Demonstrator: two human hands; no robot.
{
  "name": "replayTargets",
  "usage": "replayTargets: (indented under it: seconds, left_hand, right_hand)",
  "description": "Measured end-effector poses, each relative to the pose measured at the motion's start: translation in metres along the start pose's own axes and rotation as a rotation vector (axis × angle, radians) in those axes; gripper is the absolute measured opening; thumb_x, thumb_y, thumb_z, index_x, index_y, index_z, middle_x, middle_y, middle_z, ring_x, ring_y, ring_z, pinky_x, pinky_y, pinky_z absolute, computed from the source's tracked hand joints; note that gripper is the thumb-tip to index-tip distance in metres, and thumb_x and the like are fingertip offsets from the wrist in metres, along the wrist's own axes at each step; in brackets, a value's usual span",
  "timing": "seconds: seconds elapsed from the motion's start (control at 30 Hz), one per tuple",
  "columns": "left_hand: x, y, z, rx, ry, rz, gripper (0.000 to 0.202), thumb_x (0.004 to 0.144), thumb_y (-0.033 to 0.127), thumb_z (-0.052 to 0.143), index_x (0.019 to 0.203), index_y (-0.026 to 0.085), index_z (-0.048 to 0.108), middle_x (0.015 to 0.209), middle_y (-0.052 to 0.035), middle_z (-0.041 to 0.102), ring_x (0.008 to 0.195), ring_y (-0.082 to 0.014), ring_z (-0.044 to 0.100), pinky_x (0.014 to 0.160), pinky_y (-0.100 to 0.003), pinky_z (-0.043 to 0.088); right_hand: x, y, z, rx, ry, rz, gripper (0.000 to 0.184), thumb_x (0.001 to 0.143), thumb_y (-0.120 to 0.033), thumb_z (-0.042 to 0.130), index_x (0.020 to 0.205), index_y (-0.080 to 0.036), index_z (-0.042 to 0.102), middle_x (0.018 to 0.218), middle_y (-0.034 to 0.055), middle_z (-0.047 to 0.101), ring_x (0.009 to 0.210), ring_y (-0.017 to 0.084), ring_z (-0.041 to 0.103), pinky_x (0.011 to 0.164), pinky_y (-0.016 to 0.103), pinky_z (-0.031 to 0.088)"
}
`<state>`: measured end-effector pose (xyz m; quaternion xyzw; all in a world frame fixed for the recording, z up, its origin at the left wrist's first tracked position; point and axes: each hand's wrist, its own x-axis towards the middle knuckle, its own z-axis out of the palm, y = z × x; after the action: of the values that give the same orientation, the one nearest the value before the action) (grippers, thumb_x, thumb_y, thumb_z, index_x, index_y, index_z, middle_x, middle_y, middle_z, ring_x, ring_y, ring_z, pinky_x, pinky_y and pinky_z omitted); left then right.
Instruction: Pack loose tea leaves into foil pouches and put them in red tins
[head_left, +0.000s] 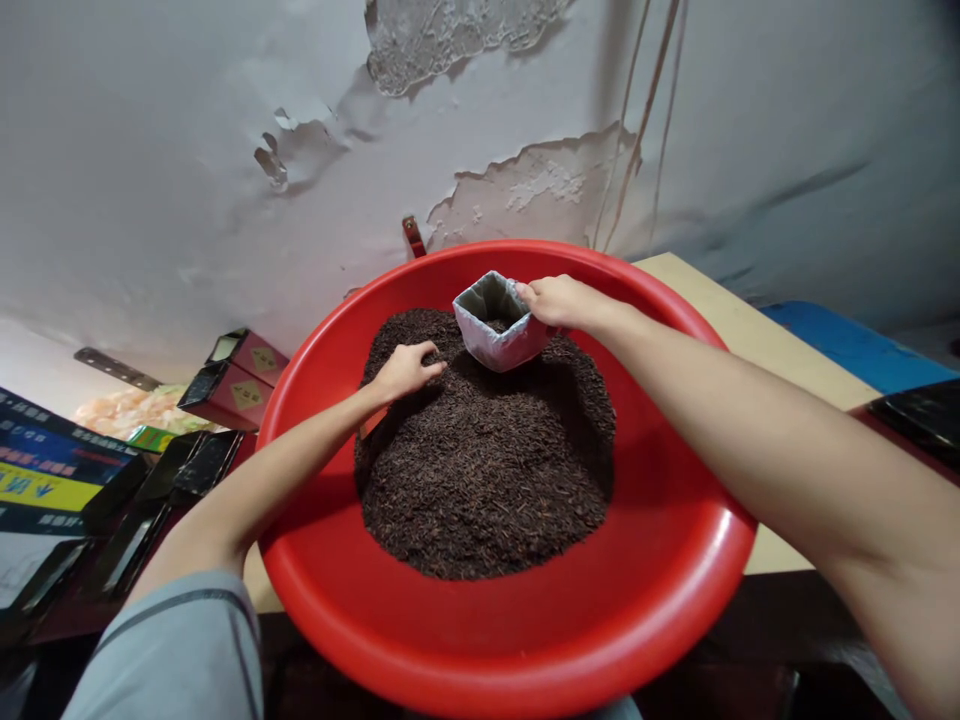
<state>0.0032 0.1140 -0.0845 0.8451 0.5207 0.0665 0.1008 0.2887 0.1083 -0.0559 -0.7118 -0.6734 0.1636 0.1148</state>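
Note:
A big red plastic basin [525, 640] holds a heap of dark loose tea leaves [487, 470]. My right hand [559, 300] grips the rim of a small open silver foil pouch [495, 325] that stands on the far side of the heap, with some leaves inside it. My left hand [405, 372] rests on the heap's far left, its fingers curled into the leaves just left of the pouch.
The basin sits on a pale table [757, 330] against a peeling white wall [225, 180]. Dark red and black boxes [236, 380] stand to the left with printed cartons [45, 470]. A blue surface [847, 345] and a dark object [922, 415] lie at the right.

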Motion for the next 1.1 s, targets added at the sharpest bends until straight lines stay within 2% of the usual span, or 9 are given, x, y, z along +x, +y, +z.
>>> replayTargets:
  seconds: [0.1,0.2,0.3,0.37,0.47,0.57,0.8,1.0,1.1]
  left_hand:
    - [0.016,0.014,-0.018,-0.135,0.189,-0.022,0.020,0.090,0.036,0.066,0.099,0.019,0.072,0.091,-0.0047,0.076,0.083,-0.0191,0.067,0.083,-0.030,0.051]
    - [0.036,0.041,-0.034,-0.255,0.417,0.004,0.017,0.092,0.033,0.065,0.095,0.017,0.069,0.097,-0.0048,0.076,0.090,-0.0184,0.066,0.087,-0.029,0.050]
    - [0.056,0.072,-0.038,-0.337,0.589,0.032,0.015,0.096,0.034,0.062,0.098,0.019,0.065,0.097,-0.0033,0.075,0.092,-0.0174,0.066,0.087,-0.027,0.049]
    - [0.069,0.091,-0.034,-0.376,0.629,0.067,0.014,0.097,0.033,0.061,0.103,0.020,0.063,0.101,-0.0030,0.074,0.095,-0.0169,0.066,0.089,-0.027,0.049]
    - [0.084,0.109,-0.022,-0.399,0.606,0.133,0.012,0.095,0.025,0.063,0.105,0.019,0.062,0.108,-0.0054,0.073,0.101,-0.0171,0.066,0.095,-0.027,0.048]
    - [0.094,0.115,-0.013,-0.409,0.559,0.147,0.013,0.090,0.012,0.061,0.103,0.016,0.061,0.111,-0.0091,0.073,0.105,-0.0175,0.066,0.099,-0.028,0.047]
    - [0.092,0.104,-0.010,-0.385,0.446,0.242,0.027,0.079,0.000,0.059,0.100,0.016,0.067,0.110,-0.0071,0.075,0.107,-0.0179,0.068,0.102,-0.031,0.048]
    - [0.089,0.095,-0.017,-0.387,0.295,0.352,0.035,0.077,0.002,0.068,0.109,0.015,0.073,0.119,-0.0095,0.077,0.112,-0.0201,0.070,0.106,-0.036,0.050]
    - [0.083,0.091,-0.023,-0.409,0.252,0.402,0.039,0.076,0.005,0.074,0.114,0.014,0.074,0.125,-0.0117,0.075,0.118,-0.0215,0.069,0.110,-0.038,0.049]
  right_hand:
    - [0.002,0.002,0.002,0.004,0.012,-0.021,0.067,0.107,-0.057,0.022,0.116,-0.014,0.074,0.108,0.0195,0.076,0.097,0.030,0.074,0.088,0.038,0.052]
    - [0.002,0.002,0.002,0.024,0.008,-0.022,0.067,0.107,-0.056,0.022,0.118,-0.013,0.073,0.109,0.0203,0.076,0.098,0.030,0.074,0.088,0.038,0.053]
    - [0.001,0.002,0.002,0.018,0.014,-0.019,0.066,0.107,-0.056,0.023,0.121,-0.013,0.072,0.119,0.0217,0.074,0.105,0.031,0.073,0.089,0.038,0.052]
    - [0.001,0.001,0.002,0.011,0.016,-0.015,0.067,0.107,-0.057,0.023,0.119,-0.014,0.073,0.118,0.0210,0.075,0.105,0.030,0.073,0.090,0.036,0.052]
    - [-0.001,0.001,0.001,0.024,-0.003,-0.014,0.066,0.108,-0.056,0.023,0.118,-0.015,0.073,0.110,0.0191,0.077,0.097,0.026,0.075,0.089,0.033,0.052]
    - [-0.003,0.001,-0.001,0.029,-0.010,-0.036,0.062,0.108,-0.052,0.024,0.120,-0.014,0.071,0.112,0.0197,0.076,0.091,0.026,0.076,0.083,0.033,0.054]
    - [-0.006,-0.001,-0.004,0.049,-0.033,-0.025,0.063,0.108,-0.054,0.024,0.122,-0.014,0.069,0.107,0.0186,0.077,0.086,0.024,0.076,0.082,0.033,0.054]
    - [0.000,0.002,-0.001,0.005,-0.004,-0.050,0.063,0.108,-0.054,0.025,0.119,-0.014,0.072,0.116,0.0197,0.076,0.101,0.027,0.075,0.084,0.032,0.054]
    - [0.002,0.003,0.001,0.022,-0.003,-0.044,0.063,0.108,-0.054,0.025,0.121,-0.014,0.071,0.116,0.0202,0.075,0.098,0.027,0.075,0.082,0.033,0.055]
